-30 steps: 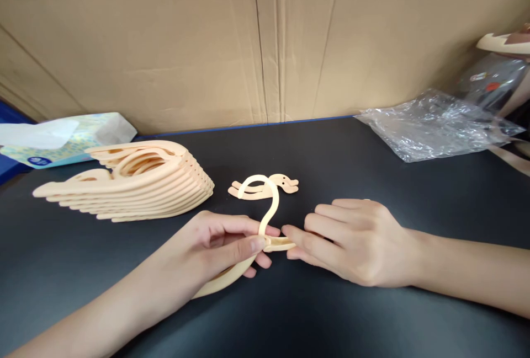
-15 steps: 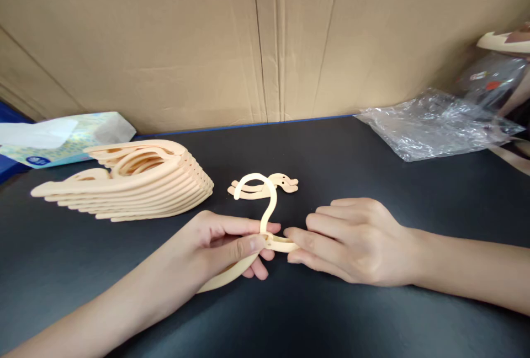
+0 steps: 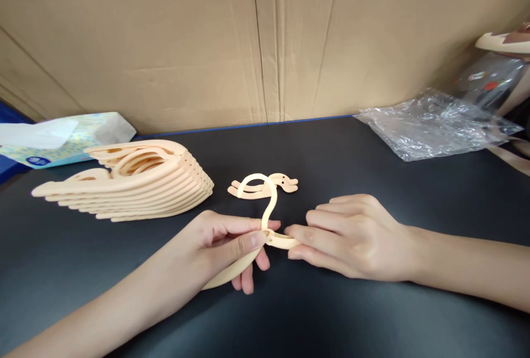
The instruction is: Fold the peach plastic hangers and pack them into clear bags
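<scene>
A folding clothes hanger (image 3: 272, 201) is well in from the bench's (image 3: 331, 154) back edge; the left hand (image 3: 212, 257) pinches its pivot (image 3: 270, 236), the right hand's (image 3: 356, 241) fingers close on one arm (image 3: 284, 242). Turning that arm probably wants a steady pivot.

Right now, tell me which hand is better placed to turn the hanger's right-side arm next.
Probably the right hand: it grips that arm, out from the joint. The left hand pinches the hanger at the joint, so it seems better placed to steady.
</scene>
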Tool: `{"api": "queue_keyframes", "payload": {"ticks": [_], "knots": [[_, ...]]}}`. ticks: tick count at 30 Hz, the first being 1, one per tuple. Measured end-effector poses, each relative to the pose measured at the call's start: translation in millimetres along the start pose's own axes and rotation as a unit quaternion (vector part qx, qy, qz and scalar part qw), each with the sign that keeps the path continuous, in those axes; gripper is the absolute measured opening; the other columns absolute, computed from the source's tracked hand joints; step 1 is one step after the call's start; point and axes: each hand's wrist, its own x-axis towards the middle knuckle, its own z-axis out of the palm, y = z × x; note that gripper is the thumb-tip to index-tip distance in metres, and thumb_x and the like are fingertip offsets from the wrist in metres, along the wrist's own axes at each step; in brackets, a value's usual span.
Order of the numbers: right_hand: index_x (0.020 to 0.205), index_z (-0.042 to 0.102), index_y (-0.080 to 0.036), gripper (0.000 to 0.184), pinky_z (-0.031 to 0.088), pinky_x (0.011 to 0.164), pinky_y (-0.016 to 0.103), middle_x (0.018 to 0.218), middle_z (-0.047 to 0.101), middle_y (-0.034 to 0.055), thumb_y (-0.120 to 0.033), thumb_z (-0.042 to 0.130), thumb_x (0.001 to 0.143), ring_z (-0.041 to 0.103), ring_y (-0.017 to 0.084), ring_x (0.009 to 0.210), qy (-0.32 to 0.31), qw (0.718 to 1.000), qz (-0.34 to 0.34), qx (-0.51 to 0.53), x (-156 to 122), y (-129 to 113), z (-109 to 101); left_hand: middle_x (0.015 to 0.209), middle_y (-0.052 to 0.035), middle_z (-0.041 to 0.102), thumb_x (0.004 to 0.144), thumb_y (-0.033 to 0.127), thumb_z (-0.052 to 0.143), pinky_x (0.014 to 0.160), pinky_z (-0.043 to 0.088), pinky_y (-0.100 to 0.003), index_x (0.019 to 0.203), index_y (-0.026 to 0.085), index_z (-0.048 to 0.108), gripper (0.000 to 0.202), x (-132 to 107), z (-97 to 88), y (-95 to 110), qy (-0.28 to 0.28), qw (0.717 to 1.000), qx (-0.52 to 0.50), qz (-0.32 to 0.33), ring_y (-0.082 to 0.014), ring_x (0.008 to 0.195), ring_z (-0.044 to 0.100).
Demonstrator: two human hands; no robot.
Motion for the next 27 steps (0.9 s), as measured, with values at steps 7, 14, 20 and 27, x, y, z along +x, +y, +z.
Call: {"api": "queue_keyframes", "payload": {"ticks": [7, 14, 20, 27], "knots": [[0.089, 0.073, -0.017, 0.033, 0.033, 0.049, 0.028, 0.061, 0.061, -0.004, -0.032, 0.048, 0.105, 0.046, 0.009, 0.048, -0.005, 1.0, 0.003, 0.016, 1.0, 1.7, -0.8, 0.065, 0.0012, 0.068, 0.095, 0.042, 0.06, 0.057, 0.05, -0.014, 0.086, 0.02, 0.078, 0.03, -1.3, 0.8, 1.4, -0.001, 1.0, 0.015, 0.006, -0.0075, 0.053, 0.061], [0.089, 0.074, -0.017, 0.034, 0.033, 0.049, 0.028, 0.06, 0.06, -0.004, -0.032, 0.048, 0.105, 0.045, 0.009, 0.047, -0.01, 0.999, 0.016, 0.026, 0.7, 1.6, -1.5, 0.057, 0.0016, 0.064, 0.095, 0.05, 0.059, 0.055, 0.044, -0.014, 0.08, 0.019, 0.075, 0.038, -1.2, 1.9, -0.8, 0.004, 0.999, 0.017, -0.027, -0.0081, 0.054, 0.059], [0.089, 0.075, -0.016, 0.035, 0.034, 0.05, 0.027, 0.06, 0.06, -0.004, -0.033, 0.048, 0.105, 0.044, 0.009, 0.047, -0.021, 0.998, 0.024, 0.047, 0.3, 2.3, -1.2, 0.058, 0.0005, 0.064, 0.093, 0.054, 0.059, 0.055, 0.04, -0.015, 0.081, 0.017, 0.073, 0.041, -1.4, 1.6, 3.4, -0.001, 0.998, 0.031, -0.062, -0.0089, 0.054, 0.057], [0.088, 0.073, -0.017, 0.037, 0.034, 0.053, 0.026, 0.061, 0.059, -0.0037, -0.035, 0.047, 0.105, 0.046, 0.009, 0.05, -0.031, 0.997, 0.031, 0.064, 1.7, 4.0, -0.6, 0.057, 0.0036, 0.057, 0.096, 0.048, 0.048, 0.05, 0.039, -0.015, 0.076, 0.017, 0.062, 0.039, -2.9, 13.7, 7.8, 0.043, 0.989, 0.137, -0.037, -0.008, 0.049, 0.055]]}}
